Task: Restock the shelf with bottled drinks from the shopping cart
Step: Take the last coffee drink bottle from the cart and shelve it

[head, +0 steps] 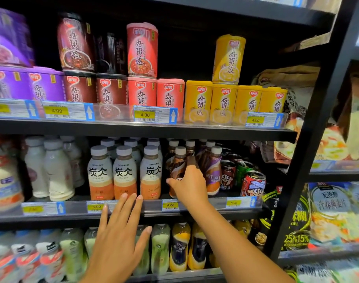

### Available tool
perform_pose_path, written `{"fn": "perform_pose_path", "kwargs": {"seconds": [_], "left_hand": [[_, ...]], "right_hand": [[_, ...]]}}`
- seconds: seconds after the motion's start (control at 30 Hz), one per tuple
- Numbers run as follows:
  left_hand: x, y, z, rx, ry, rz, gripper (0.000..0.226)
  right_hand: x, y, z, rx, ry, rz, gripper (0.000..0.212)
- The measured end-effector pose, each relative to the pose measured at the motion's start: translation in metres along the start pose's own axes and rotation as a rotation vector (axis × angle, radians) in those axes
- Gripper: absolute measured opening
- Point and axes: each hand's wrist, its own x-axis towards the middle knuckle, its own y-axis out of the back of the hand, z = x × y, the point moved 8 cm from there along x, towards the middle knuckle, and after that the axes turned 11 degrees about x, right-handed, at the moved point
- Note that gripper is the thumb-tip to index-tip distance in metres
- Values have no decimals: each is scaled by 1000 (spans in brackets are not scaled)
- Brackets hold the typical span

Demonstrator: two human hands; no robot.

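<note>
Bottles fill the middle shelf [133,211]: white milky ones at the left, three Tanbing latte bottles [124,172] with grey caps and orange lower bands in the centre, then brown Nescafe coffee bottles [214,172] with pale caps, and small cartoon-printed cans [253,183] at the right end. The shelf above carries stacked porridge cans [142,51] in purple, dark red, pink and yellow rows, behind clear rails with yellow price tags [145,115] (most read 4.00). The lowest shelf holds pale green bottles and dark bottles with yellow tops.

The right hand [190,185] is wrapped around the front brown coffee bottle [179,160] at the shelf's front edge, fingers curled round its body and thumb on the left side, the bottle standing upright among its neighbours. The left hand [117,235] holds nothing; its fingers are spread and extended, their tips [123,196] at the shelf's price rail just below the Tanbing bottles, though actual contact with the rail cannot be told.

The shelving is black metal, dimly lit at the back. To the right, past a black upright, a neighbouring unit holds bagged foods in green, yellow and white packaging.
</note>
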Motion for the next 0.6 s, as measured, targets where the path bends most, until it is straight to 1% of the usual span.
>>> {"fn": "perform_pose_path", "kwargs": {"seconds": [0.13, 0.3, 0.43, 0.6], "left_hand": [[0, -1, 2, -8, -1, 9, 78], [2, -3, 2, -7, 9, 17, 79], [2, -4, 1, -15, 6, 18, 78], [1, -3, 1, -27, 3, 18, 76]], "right_hand": [[1, -5, 6, -60, 2, -62, 43], [6, -3, 4, -90, 14, -71, 44], [8, -8, 0, -114, 12, -86, 37], [13, -10, -4, -133, 17, -111, 42]]}}
